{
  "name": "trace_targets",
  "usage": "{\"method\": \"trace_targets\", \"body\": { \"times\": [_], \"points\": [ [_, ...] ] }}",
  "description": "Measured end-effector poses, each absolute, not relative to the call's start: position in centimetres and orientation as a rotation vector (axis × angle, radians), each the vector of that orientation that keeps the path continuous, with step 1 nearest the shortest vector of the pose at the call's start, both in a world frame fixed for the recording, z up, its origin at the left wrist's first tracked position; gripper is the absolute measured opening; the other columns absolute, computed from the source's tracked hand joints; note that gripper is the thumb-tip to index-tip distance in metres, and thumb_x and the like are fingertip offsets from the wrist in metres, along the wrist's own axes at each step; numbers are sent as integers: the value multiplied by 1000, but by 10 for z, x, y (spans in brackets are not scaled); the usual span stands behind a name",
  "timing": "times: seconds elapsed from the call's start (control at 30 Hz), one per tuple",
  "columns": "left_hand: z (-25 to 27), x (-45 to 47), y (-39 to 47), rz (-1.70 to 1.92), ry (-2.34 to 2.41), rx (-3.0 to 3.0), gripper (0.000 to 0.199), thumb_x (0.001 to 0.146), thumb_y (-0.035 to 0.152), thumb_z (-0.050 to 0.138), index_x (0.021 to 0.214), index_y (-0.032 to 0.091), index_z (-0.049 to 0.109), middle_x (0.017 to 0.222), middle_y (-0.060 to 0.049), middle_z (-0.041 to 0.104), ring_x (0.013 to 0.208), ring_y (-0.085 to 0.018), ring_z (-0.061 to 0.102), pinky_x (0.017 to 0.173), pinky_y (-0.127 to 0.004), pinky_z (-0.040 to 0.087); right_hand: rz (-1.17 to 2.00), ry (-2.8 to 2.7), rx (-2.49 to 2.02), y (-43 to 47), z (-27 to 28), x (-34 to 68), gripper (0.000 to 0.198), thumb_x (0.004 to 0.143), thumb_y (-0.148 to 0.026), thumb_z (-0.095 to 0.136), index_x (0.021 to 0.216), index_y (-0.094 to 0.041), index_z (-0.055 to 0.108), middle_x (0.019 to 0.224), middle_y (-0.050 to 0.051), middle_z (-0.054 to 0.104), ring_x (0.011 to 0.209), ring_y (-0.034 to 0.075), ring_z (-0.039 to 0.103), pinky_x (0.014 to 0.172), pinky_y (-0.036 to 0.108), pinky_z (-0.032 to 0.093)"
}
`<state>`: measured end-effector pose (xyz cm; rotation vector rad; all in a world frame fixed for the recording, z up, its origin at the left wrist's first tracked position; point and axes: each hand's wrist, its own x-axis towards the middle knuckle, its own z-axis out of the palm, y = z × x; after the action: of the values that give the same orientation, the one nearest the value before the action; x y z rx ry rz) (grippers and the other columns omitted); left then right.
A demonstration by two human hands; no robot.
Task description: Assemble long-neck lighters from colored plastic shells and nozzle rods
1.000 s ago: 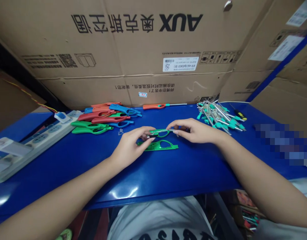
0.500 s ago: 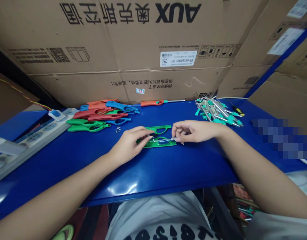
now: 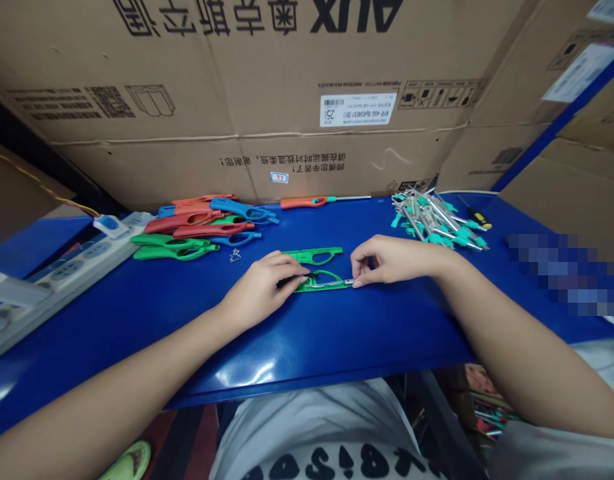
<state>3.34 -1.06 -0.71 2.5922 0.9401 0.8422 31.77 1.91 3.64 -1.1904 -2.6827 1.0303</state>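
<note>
The lower green lighter shell half [image 3: 331,288] lies flat, open side up, on the blue table. My left hand [image 3: 269,283] is closed at its left end, thumb and fingers pinching a small black part [image 3: 311,275], mostly hidden. A thin pale wire [image 3: 327,285] runs from there along the shell to a small metal tube end [image 3: 349,282]. My right hand [image 3: 379,263] is closed, thumb and forefinger pinching that end at the shell's right tip. Just behind lies the matching green shell half [image 3: 309,256], touched by neither hand.
Back left, a pile of red, blue and green lighter shells [image 3: 207,227] lies beside small metal pieces [image 3: 235,255]. An orange lighter [image 3: 304,202] lies behind. Right are metal tubes with teal ends [image 3: 437,220] and a screwdriver [image 3: 479,219]. A power strip [image 3: 67,273] runs along the left.
The wire and metal end have lowered from above the green shell half into or against it. My right hand has shifted slightly right. My left hand stays almost in place.
</note>
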Motion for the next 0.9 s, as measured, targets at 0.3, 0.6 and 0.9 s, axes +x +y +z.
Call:
{"method": "trace_targets", "body": {
  "times": [0.3, 0.6, 0.9],
  "points": [
    [-6, 35, -17, 816, 972, 2531, 20, 97, 20, 59, 105, 16, 77, 98, -7, 77, 87, -19, 73, 83, -30, 57, 723, -2791, -1168, 11, 39, 308, 11, 86, -24, 72, 77, -18, 75, 79, 3, 73, 71, 15, 62, 66, 27, 41],
    [-4, 35, -18, 825, 1037, 2437, 18, 94, 21, 61, 101, 19, 78, 94, -6, 77, 81, -18, 73, 78, -29, 57, 617, -2758, -1139, 6, 37, 303, 16, 85, -26, 72, 97, -17, 69, 93, 5, 68, 72, 14, 59, 65, 25, 41],
    [-4, 36, -20, 826, 1021, 2460, 19, 93, 15, 62, 102, 17, 78, 94, -6, 77, 84, -19, 73, 78, -29, 57, 640, -2726, -1104, 1, 24, 286, 12, 88, -24, 68, 97, -18, 64, 90, 3, 64, 72, 13, 55, 64, 24, 35]
  ]
}}
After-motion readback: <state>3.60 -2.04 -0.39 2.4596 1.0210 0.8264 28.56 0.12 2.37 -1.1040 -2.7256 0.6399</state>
